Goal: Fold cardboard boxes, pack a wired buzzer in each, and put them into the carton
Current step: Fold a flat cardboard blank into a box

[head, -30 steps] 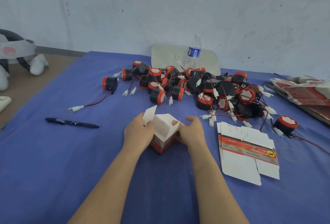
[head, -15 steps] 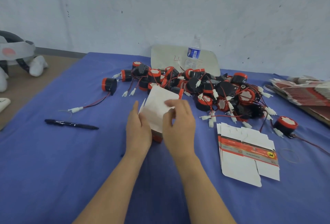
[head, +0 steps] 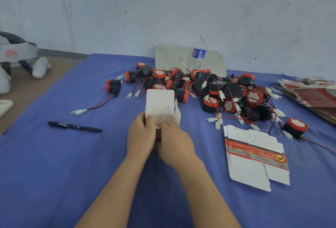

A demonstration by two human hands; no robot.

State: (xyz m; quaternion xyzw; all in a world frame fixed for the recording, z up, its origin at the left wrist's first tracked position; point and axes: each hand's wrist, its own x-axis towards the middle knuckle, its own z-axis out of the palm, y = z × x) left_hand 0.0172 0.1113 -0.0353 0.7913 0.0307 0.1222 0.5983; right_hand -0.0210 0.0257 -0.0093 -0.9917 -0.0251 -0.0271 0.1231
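A small white and red cardboard box stands on the blue cloth in the middle, its white lid flap raised toward the far side. My left hand grips the box's left side, thumb on the flap's base. My right hand holds the near right side, fingers curled over the box; its lower body is mostly hidden. Behind it lies a heap of black and red wired buzzers. One stray buzzer sits at the left, another buzzer at the right.
Flat unfolded box blanks lie to the right of my hands, and a stack of more blanks sits at the far right edge. A black pen lies at the left. A water bottle stands by the wall.
The box was open-topped with both hands at its sides; the lid flap then swung up and my right hand slid from the flap down to the box's near side.
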